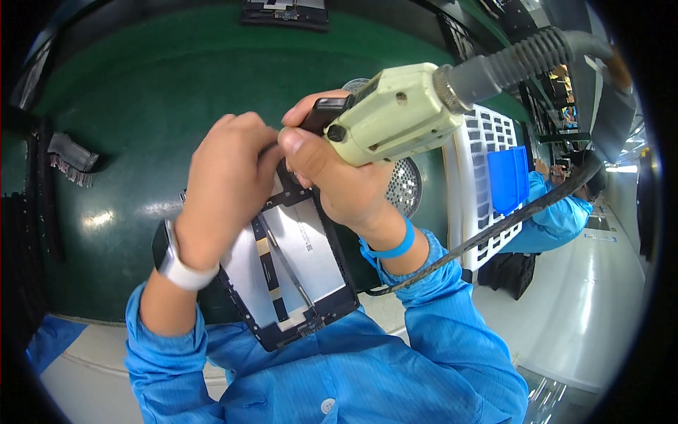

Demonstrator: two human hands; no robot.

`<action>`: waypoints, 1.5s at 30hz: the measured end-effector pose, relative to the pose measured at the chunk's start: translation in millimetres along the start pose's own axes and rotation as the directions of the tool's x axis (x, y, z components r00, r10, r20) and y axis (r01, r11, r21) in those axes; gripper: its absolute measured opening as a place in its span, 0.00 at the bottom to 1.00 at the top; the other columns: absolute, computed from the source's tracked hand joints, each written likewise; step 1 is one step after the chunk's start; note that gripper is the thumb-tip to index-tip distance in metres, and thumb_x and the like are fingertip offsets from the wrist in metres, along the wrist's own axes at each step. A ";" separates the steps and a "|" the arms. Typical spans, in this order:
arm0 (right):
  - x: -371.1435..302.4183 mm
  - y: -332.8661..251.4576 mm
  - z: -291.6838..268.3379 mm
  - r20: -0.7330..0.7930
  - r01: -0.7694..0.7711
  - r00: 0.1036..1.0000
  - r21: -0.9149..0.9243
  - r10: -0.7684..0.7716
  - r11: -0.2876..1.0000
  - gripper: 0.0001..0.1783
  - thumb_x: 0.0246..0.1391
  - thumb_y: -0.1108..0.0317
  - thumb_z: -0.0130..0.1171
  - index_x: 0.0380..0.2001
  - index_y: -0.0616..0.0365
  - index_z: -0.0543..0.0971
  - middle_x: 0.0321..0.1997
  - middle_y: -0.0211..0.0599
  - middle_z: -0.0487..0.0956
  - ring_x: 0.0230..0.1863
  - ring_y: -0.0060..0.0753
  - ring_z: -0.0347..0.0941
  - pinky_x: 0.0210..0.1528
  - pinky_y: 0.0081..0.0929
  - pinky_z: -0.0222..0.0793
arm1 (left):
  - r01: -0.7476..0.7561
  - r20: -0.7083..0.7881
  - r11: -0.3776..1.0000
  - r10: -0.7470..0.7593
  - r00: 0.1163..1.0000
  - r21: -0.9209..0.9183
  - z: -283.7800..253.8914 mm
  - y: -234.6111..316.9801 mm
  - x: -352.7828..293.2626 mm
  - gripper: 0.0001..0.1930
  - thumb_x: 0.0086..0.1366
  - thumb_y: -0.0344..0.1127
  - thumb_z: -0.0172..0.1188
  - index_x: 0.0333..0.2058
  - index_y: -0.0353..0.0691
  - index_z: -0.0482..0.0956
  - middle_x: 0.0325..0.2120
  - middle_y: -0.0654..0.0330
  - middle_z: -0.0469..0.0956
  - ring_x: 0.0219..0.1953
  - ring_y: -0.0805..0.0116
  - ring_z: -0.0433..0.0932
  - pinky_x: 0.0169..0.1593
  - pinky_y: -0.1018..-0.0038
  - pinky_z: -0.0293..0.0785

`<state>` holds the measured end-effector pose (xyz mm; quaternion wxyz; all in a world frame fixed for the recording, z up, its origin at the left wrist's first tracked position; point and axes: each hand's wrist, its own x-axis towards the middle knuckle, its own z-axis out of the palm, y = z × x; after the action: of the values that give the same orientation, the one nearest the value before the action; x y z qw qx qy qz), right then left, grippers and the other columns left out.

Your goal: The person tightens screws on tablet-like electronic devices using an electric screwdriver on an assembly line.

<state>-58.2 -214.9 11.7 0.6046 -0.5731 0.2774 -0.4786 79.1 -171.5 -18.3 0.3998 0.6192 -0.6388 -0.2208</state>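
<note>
A pale green electric screwdriver (406,109) with a black lever lies in my right hand (346,184), its thick cable leading off to the upper right. The driver's tip is hidden behind my fingers. My left hand (229,177) is closed, thumb and fingertips pinched together and meeting the right hand's fingertips; what they hold is hidden. Beneath both hands is an opened tablet (311,244), tilted at the bench's near edge, with a silvery back plate, a black frame and a long flat ribbon cable (286,261) along its middle.
A dark brush (73,154) lies on the green bench (141,92) at left. Another tablet part (286,15) sits at the far edge. To the right are a perforated metal dish (404,189), a white slotted tray (455,177) and a blue bin (510,180). A co-worker in blue (554,215) sits beyond.
</note>
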 end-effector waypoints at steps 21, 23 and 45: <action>33.8 -43.1 -86.6 -0.214 0.287 0.936 0.004 -0.279 0.958 0.10 0.49 0.81 0.63 0.37 0.67 0.77 0.23 0.33 0.75 0.17 0.20 0.67 0.18 0.18 0.63 | 0.023 -0.017 0.544 -0.017 1.000 0.839 -41.3 -4.4 -0.5 0.24 0.54 0.35 0.64 0.50 0.31 0.74 0.49 0.51 0.74 0.50 0.50 0.71 0.49 0.60 0.71; 40.8 -35.1 -95.6 -0.278 0.283 0.921 0.003 -0.272 0.959 0.09 0.49 0.81 0.62 0.36 0.67 0.77 0.23 0.33 0.75 0.17 0.19 0.68 0.18 0.17 0.62 | 0.044 -0.044 0.413 -0.010 0.999 0.910 -61.0 -40.1 38.1 0.22 0.56 0.33 0.63 0.49 0.33 0.74 0.48 0.53 0.74 0.49 0.53 0.72 0.48 0.62 0.72; 71.7 16.1 -104.0 -0.280 0.224 0.931 -0.073 -0.235 0.972 0.06 0.51 0.82 0.58 0.34 0.66 0.75 0.16 0.33 0.72 0.15 0.24 0.67 0.21 0.24 0.66 | 0.148 -0.261 0.983 -0.171 0.950 -0.105 -28.0 -121.8 185.0 0.28 0.58 0.42 0.69 0.52 0.29 0.77 0.51 0.48 0.75 0.51 0.59 0.75 0.57 0.66 0.70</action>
<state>-118.1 -325.5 -8.2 0.4864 -0.5380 0.3027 -0.6184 191.8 -361.1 -52.7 0.4893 0.6757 -0.5166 -0.1929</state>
